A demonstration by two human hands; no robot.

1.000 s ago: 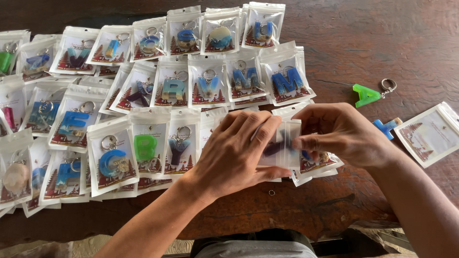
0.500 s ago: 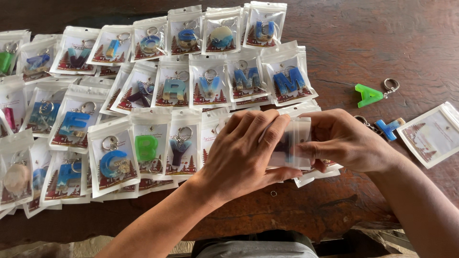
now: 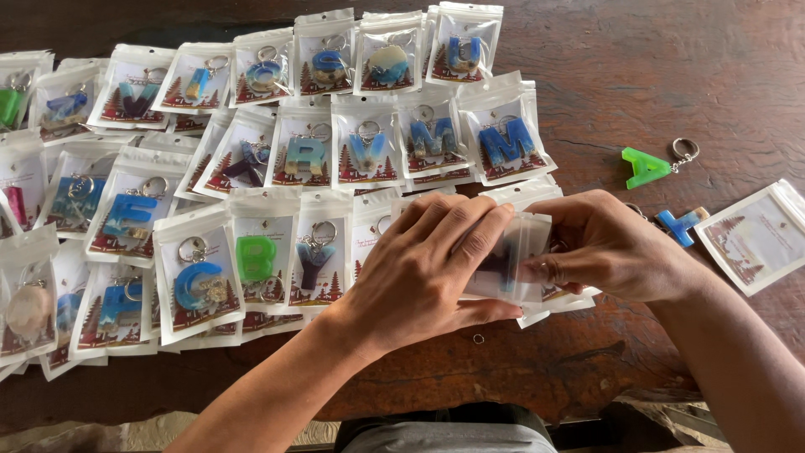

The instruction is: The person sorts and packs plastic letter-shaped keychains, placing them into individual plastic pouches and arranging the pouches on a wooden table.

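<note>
Both hands meet over a small clear zip pouch [image 3: 511, 264] with a dark letter-shaped keychain inside. My left hand [image 3: 428, 273] lies across the pouch's left part, fingers pinching along its top edge. My right hand [image 3: 608, 247] grips the pouch's right side from the other end. The pouch hovers just above the packed pouches at the front of the brown wooden table [image 3: 637, 75]. Most of the keychain inside is hidden by my fingers.
Several rows of pouched letter keychains [image 3: 293, 159] cover the table's left and middle. To the right lie a loose green letter keychain [image 3: 647, 166], a loose blue one [image 3: 681, 223] and an empty pouch with a printed card [image 3: 759, 236]. A small metal ring [image 3: 478, 339] lies near the front edge.
Both hands have shifted slightly right with the pouch, and my left fingers have slid along its top edge. The rest of the table is unchanged.
</note>
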